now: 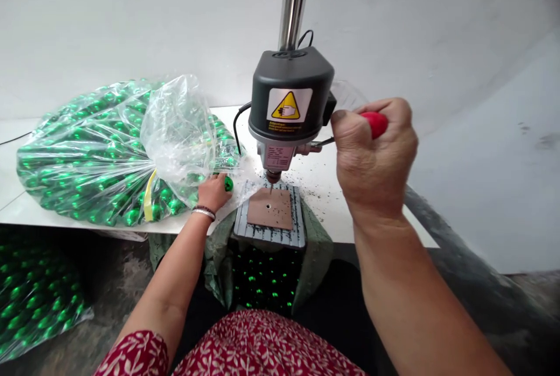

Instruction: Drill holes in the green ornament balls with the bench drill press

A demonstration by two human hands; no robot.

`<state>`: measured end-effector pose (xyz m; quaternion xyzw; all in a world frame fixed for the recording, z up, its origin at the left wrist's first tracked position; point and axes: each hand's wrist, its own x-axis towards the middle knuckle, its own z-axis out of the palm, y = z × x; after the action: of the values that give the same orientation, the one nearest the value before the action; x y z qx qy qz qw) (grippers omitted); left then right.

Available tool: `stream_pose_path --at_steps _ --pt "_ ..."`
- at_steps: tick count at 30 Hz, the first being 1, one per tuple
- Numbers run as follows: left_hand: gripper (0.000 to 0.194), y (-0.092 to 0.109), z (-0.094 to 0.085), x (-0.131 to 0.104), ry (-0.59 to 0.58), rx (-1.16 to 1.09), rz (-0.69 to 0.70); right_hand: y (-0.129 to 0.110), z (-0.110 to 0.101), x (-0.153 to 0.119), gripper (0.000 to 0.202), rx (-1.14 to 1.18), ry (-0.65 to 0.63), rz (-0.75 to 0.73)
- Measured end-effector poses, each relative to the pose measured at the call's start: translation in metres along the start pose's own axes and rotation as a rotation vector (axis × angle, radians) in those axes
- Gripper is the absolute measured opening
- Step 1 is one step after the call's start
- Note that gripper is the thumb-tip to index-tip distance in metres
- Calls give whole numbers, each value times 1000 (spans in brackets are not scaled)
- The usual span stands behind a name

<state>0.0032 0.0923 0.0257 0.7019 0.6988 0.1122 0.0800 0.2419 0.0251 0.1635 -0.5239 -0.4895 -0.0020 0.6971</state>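
With our left hand (212, 193) we pinch a shiny green ball (228, 183) between the fingers, at the edge of the clear plastic bag (83, 157) on the worktop (335, 218). The fingers of our right hand (376, 166) curl tightly around the red knob (376, 124) of the drill press (291, 93), whose bit points down at a brown board (269, 218).

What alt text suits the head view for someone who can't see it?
A person's right hand grips the red knob of a drill press, while the left hand holds a green ball beside its grey base. A brown board with a hole lies on the base, below the bit; a clear bag of green balls lies on the table.
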Motion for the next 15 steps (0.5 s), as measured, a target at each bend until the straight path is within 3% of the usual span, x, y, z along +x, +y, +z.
stream_pose_path --at_steps 2,4,6,8,11,15 --pt "48 -3 0 -10 35 -308 -18 2 0 -1 22 10 2 -16" --pt "52 -6 0 -23 -4 -784 -20 5 1 -2 22 31 3 -41" --pt "59 -6 1 -35 -141 -1280 -36 7 1 -3 22 44 13 -60" --pt "62 -3 5 -44 -304 -1624 -80 8 2 -4 21 40 22 -67" --pt "53 3 14 -47 -471 -1830 -169 8 2 -5 22 34 21 -60" --pt "36 13 20 -45 -579 -1907 -264 5 0 -7 23 43 -11 -34"
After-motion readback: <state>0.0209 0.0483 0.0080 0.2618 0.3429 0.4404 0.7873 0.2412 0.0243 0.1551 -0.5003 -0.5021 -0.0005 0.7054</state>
